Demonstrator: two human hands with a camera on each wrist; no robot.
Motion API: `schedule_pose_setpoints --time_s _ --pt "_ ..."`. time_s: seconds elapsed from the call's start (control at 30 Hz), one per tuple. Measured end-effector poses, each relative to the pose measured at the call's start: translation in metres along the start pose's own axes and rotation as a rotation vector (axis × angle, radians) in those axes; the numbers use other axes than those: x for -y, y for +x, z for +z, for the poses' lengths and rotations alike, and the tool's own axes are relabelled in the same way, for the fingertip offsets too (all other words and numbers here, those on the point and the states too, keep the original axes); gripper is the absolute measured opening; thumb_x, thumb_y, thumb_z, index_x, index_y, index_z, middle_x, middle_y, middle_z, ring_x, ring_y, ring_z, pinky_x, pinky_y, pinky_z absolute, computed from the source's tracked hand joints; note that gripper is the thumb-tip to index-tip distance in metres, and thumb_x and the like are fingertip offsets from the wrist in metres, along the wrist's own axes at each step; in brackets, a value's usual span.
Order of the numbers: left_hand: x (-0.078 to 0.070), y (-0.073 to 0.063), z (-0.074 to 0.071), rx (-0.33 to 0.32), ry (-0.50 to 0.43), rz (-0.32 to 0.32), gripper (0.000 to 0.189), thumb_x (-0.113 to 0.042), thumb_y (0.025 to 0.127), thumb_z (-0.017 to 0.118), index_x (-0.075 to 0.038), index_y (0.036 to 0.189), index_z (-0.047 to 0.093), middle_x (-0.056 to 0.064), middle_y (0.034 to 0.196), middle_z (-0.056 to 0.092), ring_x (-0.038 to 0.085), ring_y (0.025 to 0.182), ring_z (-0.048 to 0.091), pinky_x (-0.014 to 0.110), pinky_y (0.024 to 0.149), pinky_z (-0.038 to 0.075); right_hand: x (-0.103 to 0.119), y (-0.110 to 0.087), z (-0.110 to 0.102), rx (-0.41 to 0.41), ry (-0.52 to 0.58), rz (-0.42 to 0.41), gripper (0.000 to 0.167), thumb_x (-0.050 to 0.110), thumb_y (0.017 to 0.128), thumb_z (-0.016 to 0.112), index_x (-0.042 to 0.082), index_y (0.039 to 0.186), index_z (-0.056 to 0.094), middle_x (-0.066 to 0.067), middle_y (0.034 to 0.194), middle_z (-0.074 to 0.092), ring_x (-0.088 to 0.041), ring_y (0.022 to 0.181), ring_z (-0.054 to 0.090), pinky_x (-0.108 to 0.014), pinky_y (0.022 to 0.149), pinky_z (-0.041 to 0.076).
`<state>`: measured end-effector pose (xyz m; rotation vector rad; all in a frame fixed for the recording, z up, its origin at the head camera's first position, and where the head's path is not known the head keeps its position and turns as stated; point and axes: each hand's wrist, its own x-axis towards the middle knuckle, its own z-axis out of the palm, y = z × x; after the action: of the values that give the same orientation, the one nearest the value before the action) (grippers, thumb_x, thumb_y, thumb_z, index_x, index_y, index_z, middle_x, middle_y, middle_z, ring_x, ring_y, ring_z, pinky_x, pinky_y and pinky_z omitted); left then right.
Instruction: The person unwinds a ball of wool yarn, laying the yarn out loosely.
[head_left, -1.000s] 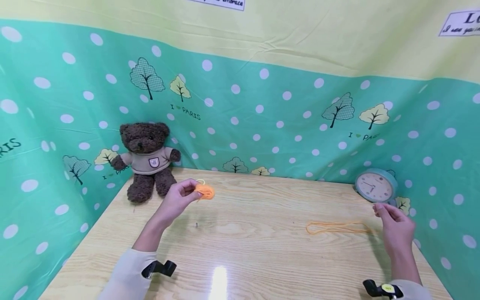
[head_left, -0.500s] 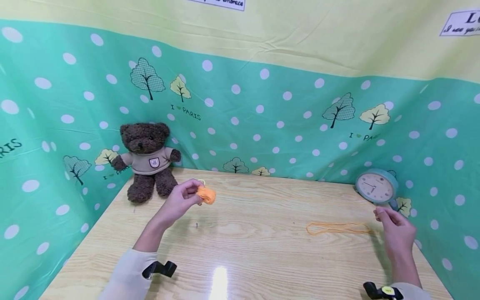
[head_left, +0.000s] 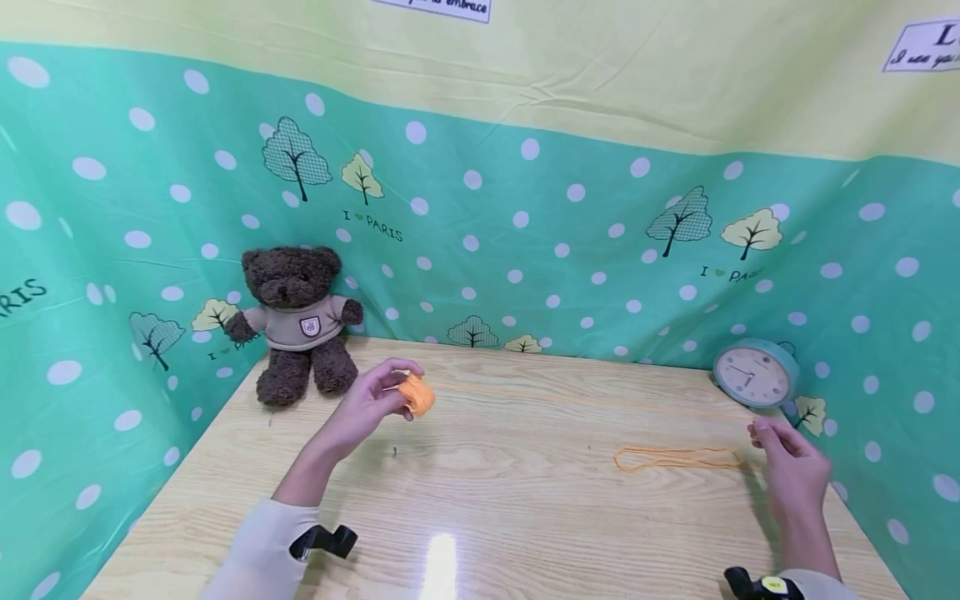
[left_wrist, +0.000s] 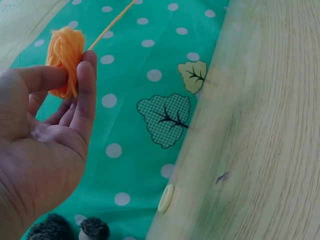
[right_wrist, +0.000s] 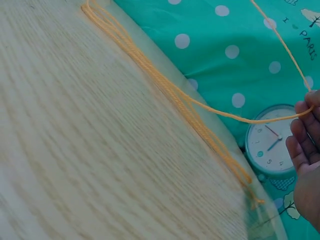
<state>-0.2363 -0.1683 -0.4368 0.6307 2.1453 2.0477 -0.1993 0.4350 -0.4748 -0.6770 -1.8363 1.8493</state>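
The left hand [head_left: 371, 402] pinches the orange yarn ball [head_left: 417, 396] above the table [head_left: 525, 508]; the right hand [head_left: 799, 465], fingertips partly hidden, appears to pinch the strand [right_wrist: 252, 121], where excess tension could drag and tangle the loops [right_wrist: 142, 60].

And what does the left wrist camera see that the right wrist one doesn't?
Only the left wrist view shows the left hand holding the orange yarn bundle, a pale ring and fuzzy bits of the bear. Only the right wrist view shows the right hand, the clock and the long yarn loops. Both show the wooden table, the green dotted cloth and a strand of yarn.
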Motion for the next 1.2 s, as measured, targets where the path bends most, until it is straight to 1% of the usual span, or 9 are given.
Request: schedule_pose_setpoints --time_s 0.23,0.4,0.47,0.53,0.6,0.73,0.9,1.03,1.2 --pt "0.002 -0.001 0.002 -0.033 0.016 -0.030 0.027 0.003 0.100 0.048 0.008 0.122 0.062 0.003 0.118 0.063 0.009 0.097 0.065 0.027 0.083 0.059 -0.002 0.000 0.000 -0.008 0.026 0.002 0.030 0.028 0.094 0.077 0.008 0.117 0.077 0.018 0.086 0.075 0.000 0.079 0.066 -0.009 0.070 0.053" --pt "0.003 0.000 0.002 -0.009 -0.091 -0.032 0.037 0.004 0.094 0.036 0.008 0.116 0.066 0.003 0.111 0.066 0.008 0.090 0.064 0.025 0.081 0.057 -0.003 0.000 -0.001 -0.010 0.036 -0.003 0.029 0.026 0.095 0.076 0.007 0.117 0.077 0.017 0.085 0.076 0.000 0.079 0.067 -0.009 0.070 0.053" --pt "0.004 0.000 0.002 0.002 -0.124 -0.026 0.036 0.001 0.098 0.035 0.012 0.117 0.064 0.003 0.108 0.067 0.008 0.089 0.065 0.025 0.081 0.057 -0.004 0.001 -0.001 -0.014 0.037 -0.001 0.029 0.026 0.095 0.076 0.008 0.117 0.077 0.017 0.085 0.076 0.000 0.080 0.067 -0.010 0.070 0.053" --pt "0.003 0.000 0.002 -0.010 -0.102 -0.033 0.033 -0.006 0.105 0.040 0.014 0.118 0.062 0.001 0.106 0.068 0.006 0.089 0.065 0.024 0.081 0.057 -0.004 0.002 -0.001 -0.016 0.039 0.011 0.031 0.027 0.094 0.077 0.008 0.118 0.077 0.017 0.087 0.076 0.000 0.080 0.067 -0.010 0.070 0.053" --pt "0.003 0.000 0.003 -0.041 -0.033 -0.054 0.033 -0.015 0.108 0.050 0.013 0.120 0.062 -0.002 0.105 0.068 0.005 0.088 0.065 0.023 0.080 0.056 -0.004 0.002 -0.001 -0.021 0.035 0.021 0.032 0.028 0.094 0.077 0.009 0.119 0.076 0.016 0.087 0.076 -0.001 0.081 0.067 -0.010 0.071 0.053" --pt "0.002 -0.001 0.003 -0.094 0.094 -0.091 0.037 -0.020 0.100 0.069 0.003 0.129 0.063 0.001 0.110 0.067 0.006 0.089 0.066 0.023 0.076 0.056 -0.004 0.002 -0.003 -0.023 0.016 0.046 0.034 0.032 0.094 0.076 0.011 0.121 0.076 0.018 0.088 0.075 -0.001 0.084 0.065 -0.009 0.071 0.052" --pt "0.001 -0.001 0.000 -0.130 0.091 -0.094 0.051 -0.018 0.096 0.076 -0.010 0.142 0.056 0.009 0.114 0.069 0.010 0.093 0.071 0.025 0.077 0.059 0.001 0.001 -0.007 -0.026 -0.018 0.080 0.037 0.037 0.094 0.075 0.016 0.124 0.074 0.020 0.090 0.073 0.000 0.087 0.063 -0.007 0.072 0.050" --pt "-0.001 -0.001 -0.002 -0.146 0.077 -0.107 0.051 -0.017 0.094 0.078 -0.006 0.139 0.058 0.006 0.114 0.073 0.010 0.096 0.072 0.025 0.078 0.060 0.004 0.002 -0.011 -0.023 -0.047 0.095 0.043 0.043 0.092 0.075 0.018 0.127 0.073 0.021 0.092 0.072 0.001 0.090 0.062 -0.008 0.075 0.047" --pt "-0.002 -0.002 -0.004 -0.145 0.087 -0.103 0.043 -0.016 0.094 0.078 0.000 0.130 0.064 0.003 0.113 0.071 0.009 0.096 0.072 0.024 0.079 0.060 0.004 0.007 -0.017 -0.051 -0.025 0.088 0.037 0.040 0.092 0.077 0.019 0.122 0.075 0.021 0.090 0.072 0.001 0.087 0.063 -0.006 0.074 0.049"
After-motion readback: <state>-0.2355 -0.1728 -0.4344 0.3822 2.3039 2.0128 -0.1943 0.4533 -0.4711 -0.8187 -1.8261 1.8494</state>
